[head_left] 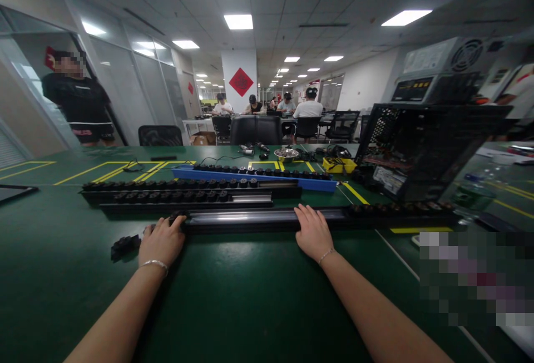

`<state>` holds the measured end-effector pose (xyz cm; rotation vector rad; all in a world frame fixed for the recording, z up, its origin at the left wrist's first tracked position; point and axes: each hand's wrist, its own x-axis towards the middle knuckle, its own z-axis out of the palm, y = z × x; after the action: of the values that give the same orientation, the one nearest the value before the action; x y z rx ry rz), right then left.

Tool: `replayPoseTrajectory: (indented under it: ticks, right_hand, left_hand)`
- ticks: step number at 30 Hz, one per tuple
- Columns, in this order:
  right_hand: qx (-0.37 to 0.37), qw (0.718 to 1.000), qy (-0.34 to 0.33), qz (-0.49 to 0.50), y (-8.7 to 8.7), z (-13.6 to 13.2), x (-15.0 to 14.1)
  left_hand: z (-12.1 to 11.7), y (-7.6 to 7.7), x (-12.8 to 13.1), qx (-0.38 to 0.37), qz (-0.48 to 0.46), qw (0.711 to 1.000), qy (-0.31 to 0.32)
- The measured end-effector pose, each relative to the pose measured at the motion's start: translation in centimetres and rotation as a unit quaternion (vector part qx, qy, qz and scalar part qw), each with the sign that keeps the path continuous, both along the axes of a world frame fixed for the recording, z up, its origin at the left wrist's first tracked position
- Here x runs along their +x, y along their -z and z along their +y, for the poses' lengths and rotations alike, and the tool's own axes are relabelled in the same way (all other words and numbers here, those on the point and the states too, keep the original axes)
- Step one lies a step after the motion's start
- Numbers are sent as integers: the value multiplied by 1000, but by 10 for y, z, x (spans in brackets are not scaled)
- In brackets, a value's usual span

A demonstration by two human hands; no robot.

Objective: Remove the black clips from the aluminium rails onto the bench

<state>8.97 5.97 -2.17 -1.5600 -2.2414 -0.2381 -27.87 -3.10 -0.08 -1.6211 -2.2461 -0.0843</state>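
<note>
A long black rail (pixel 254 219) with a shiny metal strip lies across the table in front of me. My left hand (pixel 162 242) is at its left end, fingers closed around a small black part (pixel 177 216), mostly hidden by the fingers. Beside that hand, a black knobbly piece (pixel 125 247) rests on the table. My right hand (pixel 314 233) has its fingers curled over the rail's middle; the thumb is hidden. Black round pieces (pixel 400 208) line the rail's right part. Behind it are shorter black rails (pixel 187 205) with similar pieces.
A blue rail (pixel 317 184) lies further back, near a metal bowl (pixel 286 154) and a yellow tray (pixel 339 165). An open computer case (pixel 434 146) with power supplies (pixel 438 57) on top stands at right, beside a plastic bottle (pixel 473 193). A person (pixel 79 98) stands at left.
</note>
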Motion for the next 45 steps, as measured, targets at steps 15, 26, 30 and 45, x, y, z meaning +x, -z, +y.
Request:
replayPoseTrajectory:
  ticks: [15,26,30,45]
  right_hand:
    - [-7,1000,2,4,1,0,0]
    - [8,999,-7,44,-1,0,-1]
    - [42,995,31,89,-7,7,12]
    - [72,962,237,114,-10,19,49]
  left_hand:
    - [-19,0,-32,-16,-78,988,-135]
    - [1,8,41,117,-52,988,83]
    - [14,10,110,111,-97,966,211]
    - [28,31,144,44,-138,971,191]
